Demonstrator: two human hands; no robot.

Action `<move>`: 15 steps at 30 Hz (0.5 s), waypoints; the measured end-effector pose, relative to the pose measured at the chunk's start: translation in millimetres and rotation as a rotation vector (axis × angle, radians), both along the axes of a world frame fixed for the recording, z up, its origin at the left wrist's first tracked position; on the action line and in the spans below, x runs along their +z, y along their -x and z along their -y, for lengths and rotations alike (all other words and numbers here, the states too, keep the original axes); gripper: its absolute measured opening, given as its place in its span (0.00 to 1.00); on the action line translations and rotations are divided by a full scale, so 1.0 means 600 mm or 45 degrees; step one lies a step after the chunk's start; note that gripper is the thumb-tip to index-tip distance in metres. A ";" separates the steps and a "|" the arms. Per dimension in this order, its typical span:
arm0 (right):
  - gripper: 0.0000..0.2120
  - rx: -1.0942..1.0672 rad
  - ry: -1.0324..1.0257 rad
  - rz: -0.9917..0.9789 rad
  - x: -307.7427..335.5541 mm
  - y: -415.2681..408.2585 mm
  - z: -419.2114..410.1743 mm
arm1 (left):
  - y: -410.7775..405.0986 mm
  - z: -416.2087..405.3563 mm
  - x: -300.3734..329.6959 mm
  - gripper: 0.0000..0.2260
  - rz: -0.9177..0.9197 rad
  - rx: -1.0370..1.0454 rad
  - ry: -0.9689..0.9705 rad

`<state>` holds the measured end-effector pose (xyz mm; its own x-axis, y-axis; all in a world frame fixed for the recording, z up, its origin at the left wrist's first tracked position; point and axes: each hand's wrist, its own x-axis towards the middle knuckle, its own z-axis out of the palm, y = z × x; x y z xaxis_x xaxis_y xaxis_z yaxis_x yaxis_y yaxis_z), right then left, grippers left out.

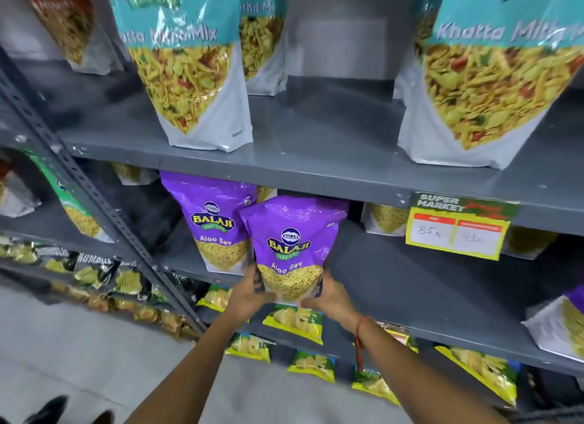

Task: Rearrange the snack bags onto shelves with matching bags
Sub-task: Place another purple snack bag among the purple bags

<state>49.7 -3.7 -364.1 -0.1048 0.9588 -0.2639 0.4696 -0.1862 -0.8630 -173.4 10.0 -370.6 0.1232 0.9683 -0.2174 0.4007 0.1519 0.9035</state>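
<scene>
I hold a purple Aloo Sev bag (292, 240) upright by its bottom corners at the front of the middle shelf (395, 275). My left hand (252, 289) grips its lower left corner, my right hand (328, 292) its lower right corner. Just behind and to its left stands a matching purple Aloo Sev bag (210, 215). Another purple bag (568, 316) shows at the far right of the same shelf. Teal Khatta Mitha Mix bags (189, 69) (493, 85) stand on the upper shelf (316, 158).
A yellow price tag (455, 231) hangs from the upper shelf's front edge. Yellow-green chip packets (294, 322) fill the lower shelves. A slotted grey upright (104, 208) divides this rack from a left rack holding other snack bags. Grey floor lies below, with shoes at the bottom left.
</scene>
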 end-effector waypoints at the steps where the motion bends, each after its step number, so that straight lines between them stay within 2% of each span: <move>1: 0.43 -0.020 -0.004 -0.024 -0.005 0.002 -0.002 | -0.007 0.001 -0.002 0.34 0.003 -0.006 -0.017; 3: 0.37 -0.050 -0.030 -0.051 -0.012 0.001 -0.004 | -0.013 0.007 -0.008 0.32 -0.004 -0.008 -0.045; 6: 0.31 -0.064 -0.041 -0.028 -0.014 -0.006 -0.002 | -0.019 0.015 -0.016 0.34 -0.017 0.058 -0.059; 10: 0.29 -0.122 -0.018 -0.032 -0.010 -0.040 0.007 | -0.056 0.019 -0.016 0.35 -0.013 0.079 -0.081; 15: 0.31 -0.233 -0.070 -0.029 -0.001 -0.126 0.025 | -0.146 0.019 0.000 0.28 -0.002 0.017 -0.126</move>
<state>125.6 -18.8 -364.9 0.0674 0.9753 -0.2104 0.4122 -0.2192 -0.8843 -85.7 -1.5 -370.4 0.1095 0.9867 -0.1205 0.4005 0.0671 0.9138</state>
